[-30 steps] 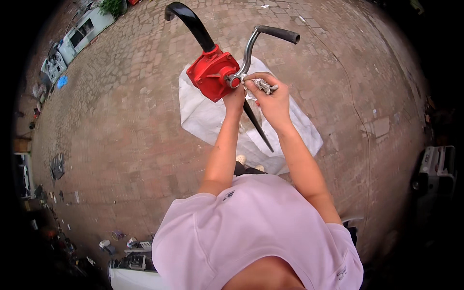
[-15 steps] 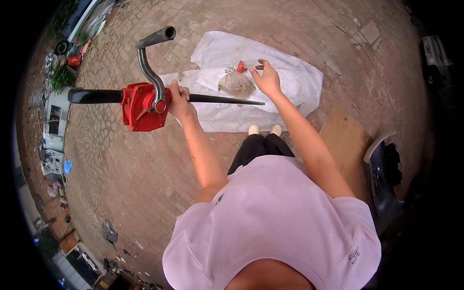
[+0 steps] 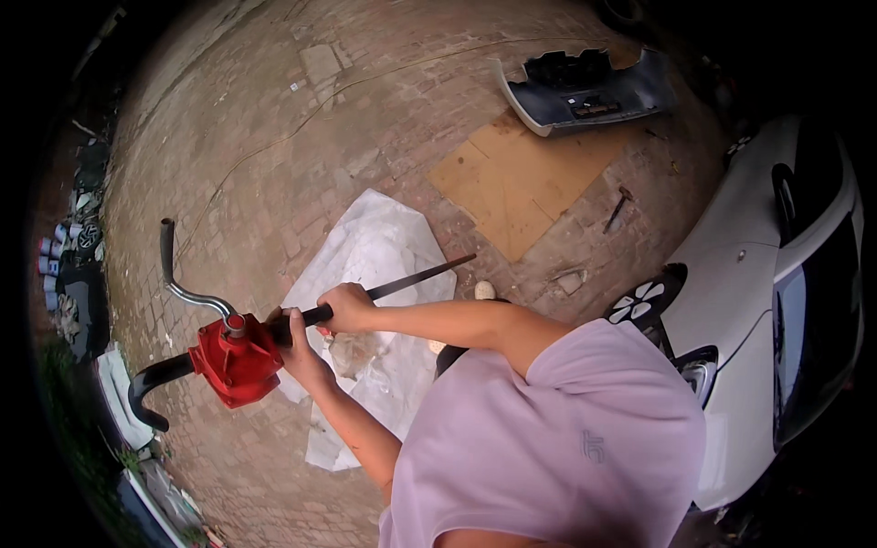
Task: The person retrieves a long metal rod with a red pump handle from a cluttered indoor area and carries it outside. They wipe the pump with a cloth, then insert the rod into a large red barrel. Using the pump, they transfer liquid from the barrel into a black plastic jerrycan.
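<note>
A hand-crank barrel pump (image 3: 236,363) with a red body hangs slantwise in front of me. Its bent metal crank (image 3: 187,290) sticks up on the far side, and a black hooked spout (image 3: 151,384) points left. Close to the body, my left hand (image 3: 301,352) is wrapped round the base of the black pipe (image 3: 416,277). My right hand (image 3: 345,308) grips that pipe a little farther along, its tapering end reaching right. Underneath, partly hidden by my arms, a clear plastic bag (image 3: 352,354) of brownish stuff lies on a white sheet (image 3: 388,228).
A brown board (image 3: 507,187) lies on the brick paving, with a car bumper (image 3: 585,100) at its far edge. A hammer (image 3: 618,210) rests nearby. On the right stands a white car (image 3: 731,320). Scrap and containers line the left side.
My right hand has come from above the sheet onto the pump's pipe. The view has turned to the right, bringing the car and the whole bumper in.
</note>
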Action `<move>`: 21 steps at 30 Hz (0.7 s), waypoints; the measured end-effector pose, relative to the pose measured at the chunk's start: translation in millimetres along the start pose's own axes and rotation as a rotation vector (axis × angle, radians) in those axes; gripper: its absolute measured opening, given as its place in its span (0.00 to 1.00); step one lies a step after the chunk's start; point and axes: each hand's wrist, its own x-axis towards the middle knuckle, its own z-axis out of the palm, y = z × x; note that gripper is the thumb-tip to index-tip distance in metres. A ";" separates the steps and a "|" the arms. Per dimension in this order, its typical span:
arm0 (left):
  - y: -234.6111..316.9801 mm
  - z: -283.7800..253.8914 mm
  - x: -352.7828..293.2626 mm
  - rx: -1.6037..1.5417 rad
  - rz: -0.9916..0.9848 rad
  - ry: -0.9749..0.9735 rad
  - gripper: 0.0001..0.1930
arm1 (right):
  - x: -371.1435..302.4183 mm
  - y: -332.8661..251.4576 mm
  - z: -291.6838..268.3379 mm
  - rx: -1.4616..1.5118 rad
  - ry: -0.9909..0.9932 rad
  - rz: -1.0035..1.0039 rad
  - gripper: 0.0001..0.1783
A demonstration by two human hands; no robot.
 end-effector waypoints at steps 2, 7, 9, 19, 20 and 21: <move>9.9 -16.1 -10.9 0.092 0.095 -0.378 0.25 | -9.9 -2.1 -36.0 -0.150 0.107 -0.089 0.17; -187.1 -134.0 -8.0 -0.070 -0.689 -0.698 0.35 | -46.6 16.2 -79.3 -0.170 0.016 -0.091 0.23; -198.9 -126.7 -4.1 0.865 -1.063 -0.733 0.34 | -36.8 45.6 -113.1 -0.175 0.035 -0.003 0.24; -154.2 19.7 38.2 0.942 -1.379 -0.858 0.26 | 82.6 107.2 -297.6 -0.026 0.095 0.083 0.24; -153.2 22.4 55.0 0.929 -1.411 -0.899 0.27 | 93.8 119.4 -306.9 0.018 0.083 0.092 0.24; -153.5 20.6 71.8 0.907 -1.438 -0.934 0.27 | 108.4 136.0 -312.3 0.057 0.067 0.093 0.24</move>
